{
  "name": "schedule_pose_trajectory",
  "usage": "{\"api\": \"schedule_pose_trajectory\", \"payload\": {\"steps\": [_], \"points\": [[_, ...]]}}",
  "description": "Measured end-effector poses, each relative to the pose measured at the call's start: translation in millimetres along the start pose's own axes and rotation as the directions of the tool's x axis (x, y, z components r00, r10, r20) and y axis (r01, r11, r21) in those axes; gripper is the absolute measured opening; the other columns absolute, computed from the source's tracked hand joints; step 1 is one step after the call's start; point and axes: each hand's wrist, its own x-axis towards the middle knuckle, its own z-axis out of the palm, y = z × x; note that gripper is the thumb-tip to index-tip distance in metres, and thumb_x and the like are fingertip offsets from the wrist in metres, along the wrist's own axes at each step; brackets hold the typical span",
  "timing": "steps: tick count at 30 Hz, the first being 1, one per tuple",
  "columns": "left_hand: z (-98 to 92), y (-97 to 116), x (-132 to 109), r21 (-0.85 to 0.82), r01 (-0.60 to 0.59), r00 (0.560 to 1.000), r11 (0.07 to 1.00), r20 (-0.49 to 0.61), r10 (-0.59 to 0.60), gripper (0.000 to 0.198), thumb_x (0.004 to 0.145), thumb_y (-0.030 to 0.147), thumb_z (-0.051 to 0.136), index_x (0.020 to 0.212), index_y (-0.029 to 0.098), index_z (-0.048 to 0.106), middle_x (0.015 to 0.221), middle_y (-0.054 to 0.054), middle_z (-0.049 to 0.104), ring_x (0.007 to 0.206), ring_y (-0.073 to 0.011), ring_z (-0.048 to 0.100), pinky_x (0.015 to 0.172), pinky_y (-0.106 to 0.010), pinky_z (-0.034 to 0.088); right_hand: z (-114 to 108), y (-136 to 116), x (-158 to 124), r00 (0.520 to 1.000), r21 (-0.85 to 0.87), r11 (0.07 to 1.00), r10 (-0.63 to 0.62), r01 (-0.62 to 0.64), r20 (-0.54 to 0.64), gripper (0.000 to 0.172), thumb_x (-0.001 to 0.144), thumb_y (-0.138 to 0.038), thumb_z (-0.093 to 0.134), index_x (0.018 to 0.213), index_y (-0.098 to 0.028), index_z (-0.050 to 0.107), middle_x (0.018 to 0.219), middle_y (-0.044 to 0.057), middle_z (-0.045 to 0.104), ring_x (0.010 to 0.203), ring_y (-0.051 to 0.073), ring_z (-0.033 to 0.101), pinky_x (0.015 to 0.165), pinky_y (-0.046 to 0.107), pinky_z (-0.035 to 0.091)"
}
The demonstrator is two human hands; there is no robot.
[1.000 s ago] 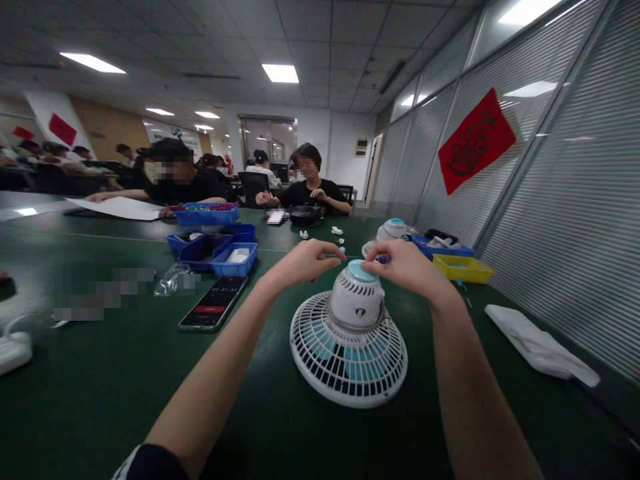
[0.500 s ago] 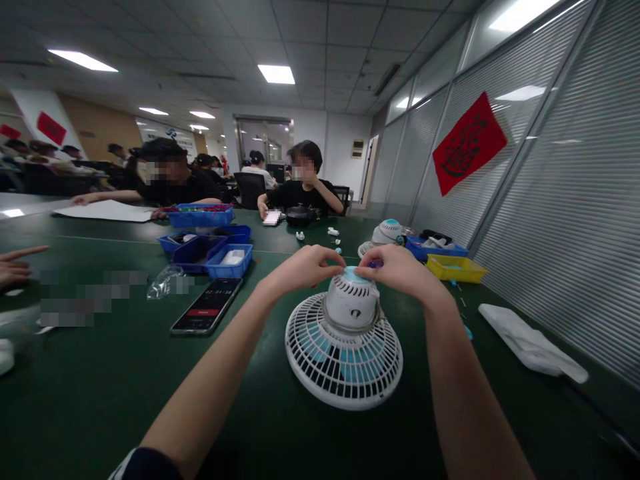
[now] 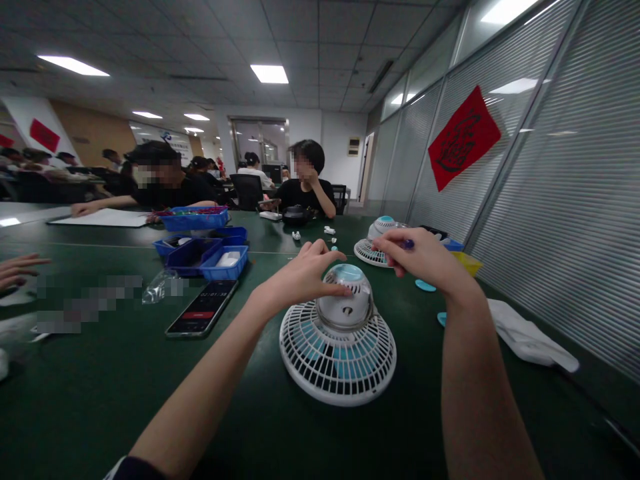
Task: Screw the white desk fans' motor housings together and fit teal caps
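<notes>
A white fan [image 3: 338, 360] with pale blue blades rests grille-down on the green table, its motor housing [image 3: 345, 308] and round light-blue cap [image 3: 347, 272] facing up. My left hand [image 3: 295, 272] clasps the housing from the left, thumb across the near side and fingers around the far side. To the right of the housing and raised above the table, my right hand [image 3: 419, 259] is closed on a slim tool with a purple handle [image 3: 409, 244]. The fingers hide most of that tool, so its tip cannot be made out.
Behind my right hand stands a second fan [image 3: 370, 251]. Light-blue discs [image 3: 425, 285] and a white casing [image 3: 530, 335] lie to the right. A phone [image 3: 203, 308] and blue parts bins [image 3: 226, 263] are on the left. Two people sit across the table; another person's hand [image 3: 19, 269] shows at far left.
My right hand has left the cap and moved right, with the purple-handled tool in it. My left hand has shifted from pinching at the cap to clasping the housing.
</notes>
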Motion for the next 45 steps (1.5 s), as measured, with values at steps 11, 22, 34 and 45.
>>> {"api": "schedule_pose_trajectory", "payload": {"steps": [11,22,34,45], "points": [[-5.8,80,-65,0.086,-0.191,0.874,0.978,0.469,0.13,0.042,0.067,0.046,0.069,0.101,0.022,0.061,0.094,-0.006,0.065,0.083,-0.0234,0.06,0.073,-0.033,0.045,-19,13,-12,0.989,0.247,0.968,-0.01,0.047,-0.146,0.036,0.082,-0.046,0.051,0.078,-0.013,0.062,0.06,0.001,0.054,0.045,0.007,0.048,0.044,0.019,0.039],[75.6,69,-21,0.219,-0.262,0.839,0.94,0.532,0.11,0.107,0.046,0.026,0.083,0.137,0.024,0.028,0.145,-0.015,0.025,0.134,-0.0405,0.013,0.101,-0.065,0.023,-30,24,-21,0.968,0.331,0.94,0.006,0.08,-0.252,0.032,0.083,-0.045,0.051,0.079,-0.015,0.063,0.06,0.0,0.054,0.046,0.007,0.05,0.044,0.018,0.039],[74.7,-17,23,0.216,-0.146,0.922,0.965,0.383,0.054,0.074,0.066,0.027,0.067,0.133,0.026,0.035,0.144,-0.007,0.031,0.137,-0.0298,0.01,0.105,-0.062,0.011,-31,92,-1,0.86,0.502,0.863,0.21,0.061,-0.466,0.029,0.077,-0.045,0.055,0.067,-0.017,0.057,0.055,-0.002,0.05,0.042,0.007,0.045,0.039,0.02,0.034],[108.7,-100,46,0.123,0.061,0.991,0.991,0.107,-0.075,0.055,0.075,0.027,0.058,0.128,0.027,0.042,0.144,-0.005,0.03,0.136,-0.0272,0.017,0.108,-0.051,0.019,15,214,10,0.801,0.433,0.837,0.494,-0.334,-0.337,0.028,0.077,-0.043,0.048,0.077,-0.016,0.055,0.067,0.002,0.058,0.042,0.009,0.049,0.041,0.021,0.037]]}}
